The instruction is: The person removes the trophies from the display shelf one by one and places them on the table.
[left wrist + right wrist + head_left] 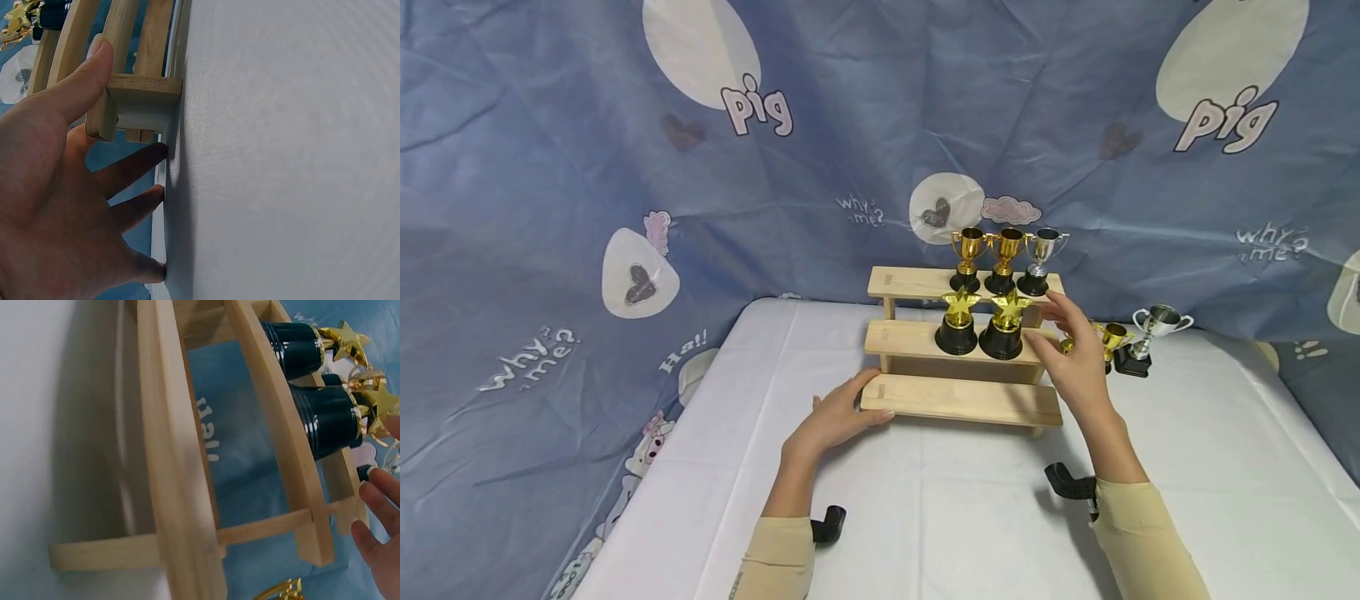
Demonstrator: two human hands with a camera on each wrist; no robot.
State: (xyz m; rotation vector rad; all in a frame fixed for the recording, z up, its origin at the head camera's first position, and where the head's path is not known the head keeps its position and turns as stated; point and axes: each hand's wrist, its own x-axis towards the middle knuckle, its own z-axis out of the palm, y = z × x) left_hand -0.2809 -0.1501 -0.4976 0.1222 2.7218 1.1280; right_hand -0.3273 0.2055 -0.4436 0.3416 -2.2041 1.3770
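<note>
A three-step wooden display stand (962, 400) stands on the white-covered table. My left hand (835, 417) grips the left end of its lowest step, the thumb at the front edge; in the left wrist view the other fingers spread down to the cloth. On the middle step are two gold star trophies (958, 321) (1006, 325) with black bases. The top step bears two gold cup trophies (967, 258) (1004, 260) and a silver cup trophy (1037, 260). Beside the right ends of the upper steps, my right hand (1078, 367) has its fingers spread, holding nothing.
Behind my right hand, a larger silver cup trophy (1153, 333) and a gold cup trophy (1112, 335) stand on the table (1217, 442), partly hidden. A blue printed cloth (820, 167) hangs behind and along the left side.
</note>
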